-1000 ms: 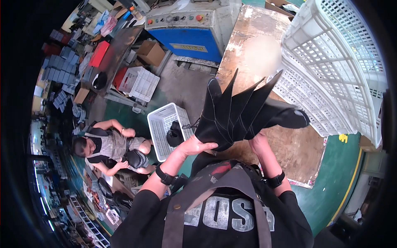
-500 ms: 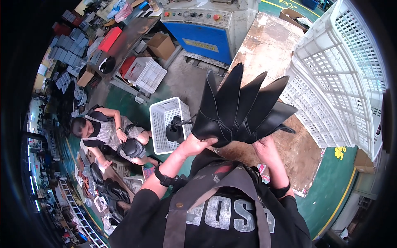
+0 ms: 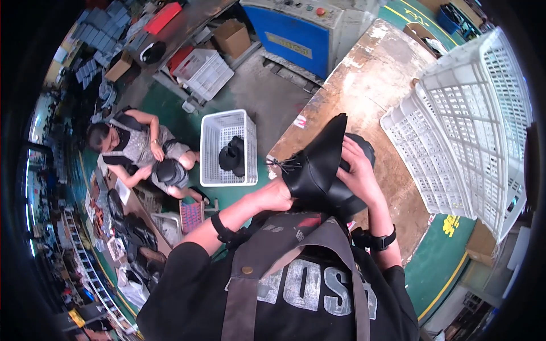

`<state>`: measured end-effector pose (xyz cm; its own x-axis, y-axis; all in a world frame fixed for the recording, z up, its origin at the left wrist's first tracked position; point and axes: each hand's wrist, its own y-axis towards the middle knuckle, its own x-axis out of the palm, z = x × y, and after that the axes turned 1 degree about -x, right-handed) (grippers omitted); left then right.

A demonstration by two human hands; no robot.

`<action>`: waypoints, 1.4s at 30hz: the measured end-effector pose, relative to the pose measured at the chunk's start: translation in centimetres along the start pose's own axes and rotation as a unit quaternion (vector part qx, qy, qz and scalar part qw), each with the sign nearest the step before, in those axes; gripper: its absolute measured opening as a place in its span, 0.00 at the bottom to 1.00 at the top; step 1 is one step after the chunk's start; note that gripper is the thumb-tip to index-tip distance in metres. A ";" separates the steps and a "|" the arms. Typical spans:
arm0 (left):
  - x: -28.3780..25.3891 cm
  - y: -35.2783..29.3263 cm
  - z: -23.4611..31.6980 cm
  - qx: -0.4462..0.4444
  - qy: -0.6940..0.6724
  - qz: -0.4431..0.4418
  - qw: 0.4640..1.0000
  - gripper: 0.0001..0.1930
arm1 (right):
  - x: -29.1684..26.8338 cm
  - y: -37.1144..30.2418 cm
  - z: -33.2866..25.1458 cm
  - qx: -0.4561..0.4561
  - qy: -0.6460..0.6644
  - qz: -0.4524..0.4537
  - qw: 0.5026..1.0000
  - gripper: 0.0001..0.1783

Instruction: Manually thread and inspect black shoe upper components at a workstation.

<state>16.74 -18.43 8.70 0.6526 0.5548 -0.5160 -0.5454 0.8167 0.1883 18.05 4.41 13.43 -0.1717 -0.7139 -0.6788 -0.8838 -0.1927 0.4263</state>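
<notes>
Just above my lap I hold a bunch of black leather shoe uppers (image 3: 317, 166), stitched and pressed together, with one pointed end sticking up. A tied dark lace (image 3: 284, 165) hangs out at their left side. My left hand (image 3: 275, 196) is closed round the lower left edge of the bunch, its fingertips hidden by the leather. On the other side my right hand (image 3: 359, 170) grips the bunch, its fingers bent over the leather and the thumb toward the middle. To the left, a white plastic basket (image 3: 209, 179) on the floor holds more black shoe uppers (image 3: 232, 156).
A worn wooden board (image 3: 364, 74) lies ahead and to the right. Stacked white crates (image 3: 455, 131) lean at the right. At the left sits a co-worker (image 3: 145, 150), with a dark piece in the lap. A blue-fronted machine (image 3: 287, 37) stands at the back.
The fanned uppers have come together into a tighter bunch. My right hand has moved up from their lower edge onto their right side. The view has shifted slightly.
</notes>
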 end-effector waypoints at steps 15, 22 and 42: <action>1.2 -4.7 -0.3 -0.140 -0.037 -0.017 0.989 0.14 | 1.5 -2.8 1.1 0.163 0.150 -0.158 0.962 0.11; 1.9 -7.4 -2.7 -0.220 -0.045 0.099 0.969 0.17 | -0.6 -3.6 8.1 0.277 0.283 0.104 0.913 0.24; 0.3 -6.3 0.2 -0.111 0.239 0.209 0.942 0.17 | 10.6 -5.2 5.4 0.309 0.721 -0.125 0.607 0.40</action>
<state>20.46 -23.40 7.57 0.0739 0.6435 -0.7618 -0.8331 0.4597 0.3075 18.50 1.46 0.76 0.1682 -0.6467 0.7440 -0.8746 -0.4460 -0.1899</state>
